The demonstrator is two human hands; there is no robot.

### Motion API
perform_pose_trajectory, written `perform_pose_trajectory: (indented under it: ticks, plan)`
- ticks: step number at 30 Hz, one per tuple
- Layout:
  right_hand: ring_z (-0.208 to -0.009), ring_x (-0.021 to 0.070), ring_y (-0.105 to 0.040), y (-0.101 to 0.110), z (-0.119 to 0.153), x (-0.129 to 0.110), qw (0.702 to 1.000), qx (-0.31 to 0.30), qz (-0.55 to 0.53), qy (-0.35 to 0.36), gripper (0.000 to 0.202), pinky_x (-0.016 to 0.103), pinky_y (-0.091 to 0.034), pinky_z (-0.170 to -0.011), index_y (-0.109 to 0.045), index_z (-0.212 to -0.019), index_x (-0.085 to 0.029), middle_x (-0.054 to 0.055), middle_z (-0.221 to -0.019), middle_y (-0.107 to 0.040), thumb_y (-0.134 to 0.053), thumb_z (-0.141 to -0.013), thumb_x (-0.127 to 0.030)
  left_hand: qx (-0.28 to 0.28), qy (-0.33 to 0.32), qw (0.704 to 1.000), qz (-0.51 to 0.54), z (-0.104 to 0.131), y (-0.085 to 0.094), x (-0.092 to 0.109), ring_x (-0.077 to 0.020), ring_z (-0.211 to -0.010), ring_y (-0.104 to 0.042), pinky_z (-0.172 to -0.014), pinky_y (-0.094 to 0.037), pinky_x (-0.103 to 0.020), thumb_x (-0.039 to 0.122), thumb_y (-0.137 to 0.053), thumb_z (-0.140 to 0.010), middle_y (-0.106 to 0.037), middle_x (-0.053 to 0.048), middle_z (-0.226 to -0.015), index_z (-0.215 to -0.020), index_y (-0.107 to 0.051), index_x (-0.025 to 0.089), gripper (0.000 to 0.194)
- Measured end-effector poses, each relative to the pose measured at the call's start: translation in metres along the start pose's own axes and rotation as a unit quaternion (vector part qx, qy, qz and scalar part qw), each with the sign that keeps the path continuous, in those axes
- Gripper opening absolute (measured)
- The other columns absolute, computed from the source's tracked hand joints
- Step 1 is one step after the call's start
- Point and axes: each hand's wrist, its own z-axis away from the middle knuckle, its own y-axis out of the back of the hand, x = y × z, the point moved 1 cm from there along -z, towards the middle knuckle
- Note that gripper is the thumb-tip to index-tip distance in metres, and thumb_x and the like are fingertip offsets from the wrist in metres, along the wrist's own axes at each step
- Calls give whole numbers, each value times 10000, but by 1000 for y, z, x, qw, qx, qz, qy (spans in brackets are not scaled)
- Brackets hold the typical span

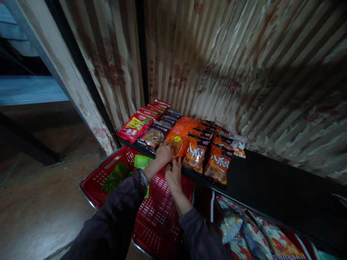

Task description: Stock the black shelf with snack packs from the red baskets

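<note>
A row of orange snack packets (177, 131) lies overlapped on a black shelf. My left hand (164, 153) is closed at the lower left corner of the front orange packet, beside a dark brown snack packet (152, 136). My right hand (173, 173) grips the bottom edge of the same orange packet from the front, its fingertips partly hidden. To the right stand two rows of orange-and-black snack bags (194, 154). Red snack packets (138, 122) form the leftmost row. Below my forearms is a red plastic basket (151, 220) with green packets (142, 161) in it.
The black shelf (260, 184) runs on to the right. A red-and-white bag (238, 144) lies behind the orange-and-black ones. More snack bags (255, 231) fill a lower level at the bottom right. A patterned curtain (217, 65) hangs behind, with a dark post (142, 54).
</note>
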Motion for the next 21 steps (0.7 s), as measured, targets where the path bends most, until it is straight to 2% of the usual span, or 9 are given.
perform_pose_trajectory:
  ticks: [5,10,17,21]
  plan:
    - [-1487,280,-234,-1,-1,0,1000,9,-6,-1,557,495,-218,-1208,-567,-1317,-165,105,-1540,-399,-460,-771,-142,-29,-11,999,-19,-2,4,4,-237,-1143,-615,-1006,-443,-314,268,-424,-959,-674,-176,-1179,-1136,-653,83,343]
    - [-1487,282,-238,0,-3,-2,1000,-12,7,7,583,491,-211,-1212,-582,-1304,-132,126,-1499,-459,-468,-733,-98,-61,-8,998,-33,-8,7,14,-272,-1078,-665,-938,-483,-323,388,-450,-961,-714,-203,-1048,-1077,-690,71,414]
    - [-1469,241,-269,4,-2,-5,998,-11,-13,64,610,457,-196,-1214,-544,-1338,-138,121,-1473,-483,-444,-737,-99,-86,-10,995,-39,-17,6,33,-328,-1108,-644,-941,-491,-379,555,-541,-881,-707,-217,-1087,-1124,-683,85,548]
    - [-1430,239,-336,7,-2,-6,994,-13,-28,102,556,440,-209,-1204,-518,-1355,-120,150,-1440,-505,-426,-810,-178,-88,-16,996,-26,-19,1,42,-378,-1145,-613,-959,-475,-472,518,-590,-861,-684,-250,-1131,-1171,-655,68,550]
